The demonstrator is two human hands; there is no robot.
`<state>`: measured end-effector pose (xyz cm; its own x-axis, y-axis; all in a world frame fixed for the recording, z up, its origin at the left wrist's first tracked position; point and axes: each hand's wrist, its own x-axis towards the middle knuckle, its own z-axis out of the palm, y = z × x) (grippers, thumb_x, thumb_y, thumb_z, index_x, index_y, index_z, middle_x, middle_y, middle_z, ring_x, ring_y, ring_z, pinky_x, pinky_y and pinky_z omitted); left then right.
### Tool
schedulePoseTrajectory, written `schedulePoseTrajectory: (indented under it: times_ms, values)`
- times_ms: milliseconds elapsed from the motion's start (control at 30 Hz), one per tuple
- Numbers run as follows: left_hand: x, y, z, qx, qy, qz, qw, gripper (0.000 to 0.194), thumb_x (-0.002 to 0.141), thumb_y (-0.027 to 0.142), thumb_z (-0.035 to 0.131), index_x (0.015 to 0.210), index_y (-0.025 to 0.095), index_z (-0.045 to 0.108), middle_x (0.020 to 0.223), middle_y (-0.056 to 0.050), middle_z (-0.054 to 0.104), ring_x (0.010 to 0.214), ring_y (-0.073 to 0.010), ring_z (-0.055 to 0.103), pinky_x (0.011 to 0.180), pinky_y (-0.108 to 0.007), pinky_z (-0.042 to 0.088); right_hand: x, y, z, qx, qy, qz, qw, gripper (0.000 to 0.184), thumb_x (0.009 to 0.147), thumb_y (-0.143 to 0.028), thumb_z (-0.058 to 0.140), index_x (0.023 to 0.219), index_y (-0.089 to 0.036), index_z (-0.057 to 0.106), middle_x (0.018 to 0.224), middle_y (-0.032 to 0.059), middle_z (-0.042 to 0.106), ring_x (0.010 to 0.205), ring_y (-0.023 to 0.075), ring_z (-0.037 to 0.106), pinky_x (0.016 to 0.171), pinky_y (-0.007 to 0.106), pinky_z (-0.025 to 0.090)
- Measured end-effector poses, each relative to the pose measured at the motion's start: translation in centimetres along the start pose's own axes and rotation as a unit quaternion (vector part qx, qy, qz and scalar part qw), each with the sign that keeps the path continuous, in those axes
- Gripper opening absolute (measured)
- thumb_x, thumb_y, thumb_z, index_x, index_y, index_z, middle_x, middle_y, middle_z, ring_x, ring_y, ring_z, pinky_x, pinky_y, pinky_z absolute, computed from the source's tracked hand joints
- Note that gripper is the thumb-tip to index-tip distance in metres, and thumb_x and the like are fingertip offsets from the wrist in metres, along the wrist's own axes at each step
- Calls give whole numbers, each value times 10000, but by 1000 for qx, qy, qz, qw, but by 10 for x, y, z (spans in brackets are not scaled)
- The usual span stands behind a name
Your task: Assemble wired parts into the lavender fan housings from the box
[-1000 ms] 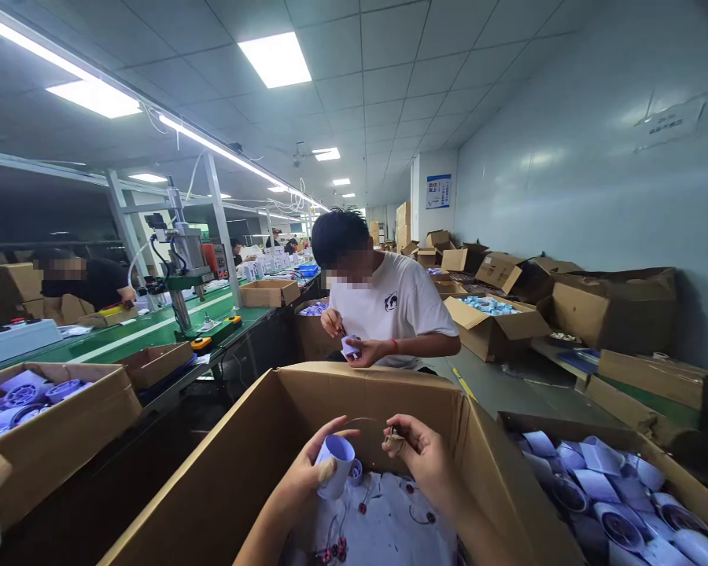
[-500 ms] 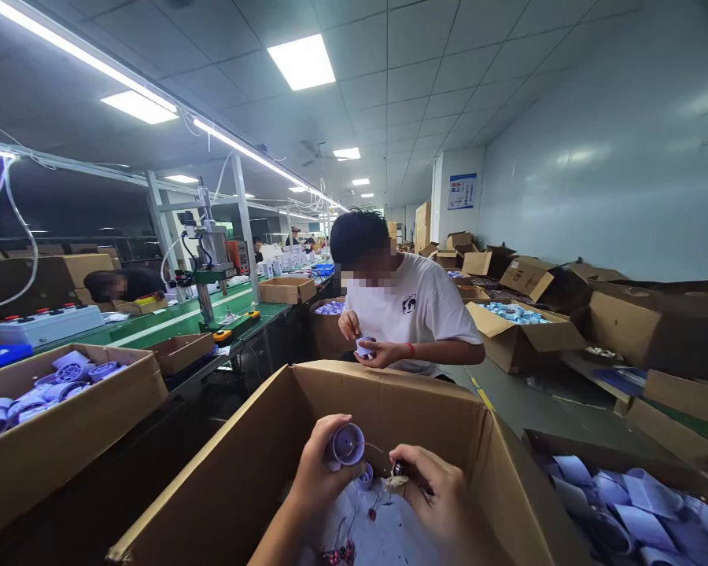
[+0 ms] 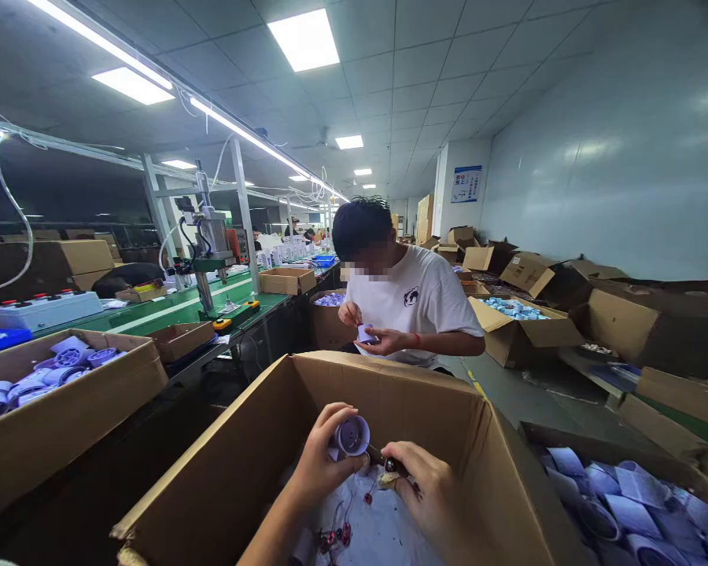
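My left hand (image 3: 322,460) is closed around a lilac plastic cup (image 3: 363,435), its open mouth turned up toward me. Beside it on the right, my right hand (image 3: 428,479) pinches a small dark, shiny, rounded piece (image 3: 391,465). A pale, crumpled bit (image 3: 388,479) shows at the same fingertips; its kind cannot be made out. Both hands are over a large cardboard box (image 3: 383,385) with a whitish lining. Below them lie small reddish-black parts with thin wires (image 3: 336,538). The two hands are apart.
Across the box a person in a white shirt (image 3: 430,291) handles a similar lilac cup (image 3: 366,333). Boxes of lilac parts stand at left (image 3: 147,377) and lower right (image 3: 631,515). A green workbench (image 3: 271,306) with a press (image 3: 209,236) runs along the left.
The lilac cup in my left hand has shifted slightly up and right and tilted. My right hand has moved a little left. A thin wire between the hands shows less now.
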<state>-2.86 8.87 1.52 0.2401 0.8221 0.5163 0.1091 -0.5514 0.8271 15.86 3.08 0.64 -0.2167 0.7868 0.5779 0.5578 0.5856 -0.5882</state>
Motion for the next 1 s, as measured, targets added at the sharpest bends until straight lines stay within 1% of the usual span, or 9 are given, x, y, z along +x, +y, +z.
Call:
schedulePoseTrajectory:
  times_ms: [133,233,367,500,600,700,767,867,1000]
  values:
    - [0,-1,-3,-3,-40,-24,999,527,540,192,814,1045,256,675,1088,-60,543,1010,-261,538,856,-339,449,1,-5,-6,-15,-47,-1,999,406,724,26,398,964,-219,616,942,48,684,868,187,653,747,266,503]
    - [-1,-3,-4,-46,-67,-66,995,573,533,147,806,1064,245,615,1057,-41,553,962,-230,545,829,-318,439,1,-7,-10,-30,-72,5,997,420,725,35,374,960,-215,617,967,52,670,887,185,644,748,262,500]
    - [-2,-7,-4,-146,-96,-104,979,578,518,146,816,1001,247,515,1018,-6,568,889,-180,551,768,-278,428,1,-4,-12,-56,-74,3,996,454,712,43,375,990,-220,619,982,54,651,884,181,639,760,267,498]
    - [0,-10,-9,-200,-145,-124,961,554,483,255,866,955,213,579,924,10,563,796,-141,512,692,-230,386,-1,1,-14,-93,-64,3,994,433,747,26,385,995,-231,630,945,48,634,819,169,641,720,262,501]
    - [1,-13,-11,-250,-133,-149,947,655,446,358,891,1023,222,613,941,6,569,812,-148,513,703,-230,380,-2,3,-16,-104,-49,-15,993,394,784,-3,400,1006,-236,629,929,46,620,808,167,632,700,256,501]
    - [1,-15,-9,-316,-123,-163,927,758,470,420,882,1137,267,557,960,-4,593,811,-154,539,712,-245,398,-2,1,-15,-99,-26,-27,994,417,764,11,404,1022,-236,619,929,43,615,821,166,629,707,255,507]
    - [0,-15,-5,-353,-133,-164,911,690,516,443,861,1109,270,555,935,-4,600,764,-140,547,677,-242,409,-2,-4,-13,-82,-5,-28,996,444,754,22,389,1035,-239,612,938,44,625,842,172,632,722,268,515]
    - [-2,-11,2,-391,-148,-177,891,547,547,434,851,986,225,599,878,-4,606,720,-128,557,639,-231,424,0,-13,-7,-31,35,-24,999,461,754,18,397,1086,-241,585,977,42,659,894,181,638,770,295,523]
    - [-3,-5,12,-422,-121,-203,875,590,515,416,872,1007,214,615,886,-18,632,744,-138,589,654,-229,444,2,-19,-3,-7,94,-16,995,348,768,-9,450,991,-229,603,906,29,690,834,181,655,740,294,528]
